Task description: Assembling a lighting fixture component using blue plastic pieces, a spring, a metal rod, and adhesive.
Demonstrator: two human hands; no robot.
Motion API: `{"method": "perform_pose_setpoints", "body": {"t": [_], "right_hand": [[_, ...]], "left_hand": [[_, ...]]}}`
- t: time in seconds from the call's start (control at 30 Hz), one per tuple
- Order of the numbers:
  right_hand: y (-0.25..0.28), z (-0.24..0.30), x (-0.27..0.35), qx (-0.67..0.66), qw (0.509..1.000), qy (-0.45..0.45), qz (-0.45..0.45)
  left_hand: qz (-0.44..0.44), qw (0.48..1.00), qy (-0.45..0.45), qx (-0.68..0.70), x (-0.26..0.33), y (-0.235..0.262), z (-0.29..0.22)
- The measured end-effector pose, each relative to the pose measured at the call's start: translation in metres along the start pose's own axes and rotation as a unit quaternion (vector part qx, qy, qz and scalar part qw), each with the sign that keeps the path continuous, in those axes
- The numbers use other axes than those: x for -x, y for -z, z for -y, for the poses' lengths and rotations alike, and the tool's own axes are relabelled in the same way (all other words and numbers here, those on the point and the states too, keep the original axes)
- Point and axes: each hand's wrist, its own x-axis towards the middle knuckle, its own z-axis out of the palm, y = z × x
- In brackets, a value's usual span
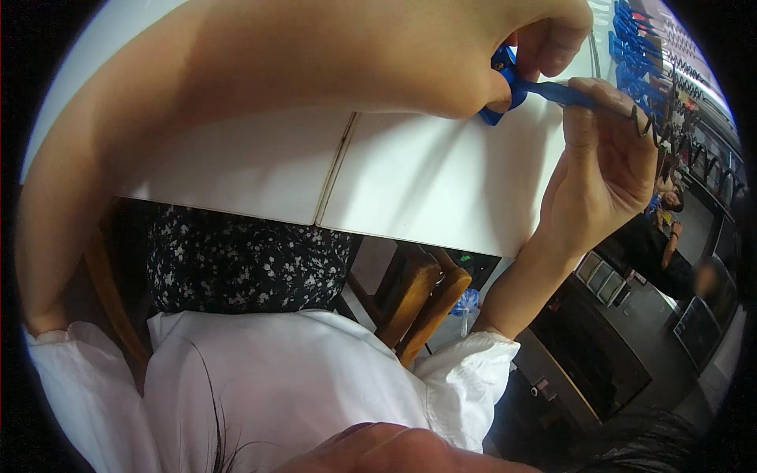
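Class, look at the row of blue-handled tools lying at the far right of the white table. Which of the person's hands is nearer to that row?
Right. The right hand holds the small blue tool just beside the row of blue-handled tools. The left hand grips that tool's other end, farther from the row.

Both hands raised close together, left grip point(505, 55) & right grip point(603, 150) pinched shut.

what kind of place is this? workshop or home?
Likely a small assembly workbench. Both hands, left hand and right hand, hold a blue plastic piece over a white table, and a row of similar blue pieces lies at its far edge.
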Motion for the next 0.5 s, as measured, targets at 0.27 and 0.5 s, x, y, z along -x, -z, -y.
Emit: {"method": "perform_pose_setpoints", "body": {"t": [0.27, 0.5], "right_hand": [[0.002, -0.002, 0.001, 0.007, 1.0, 0.014, 0.006], [0.001, 0.001, 0.002, 0.017, 1.0, 0.01, 0.024]], "left_hand": [[-0.004, 1.0, -0.014, 0.0, 0.007, 0.004, 0.004], [-0.01, 1.0, -0.024, -0.001, 0.009, 0.004, 0.002]]}}
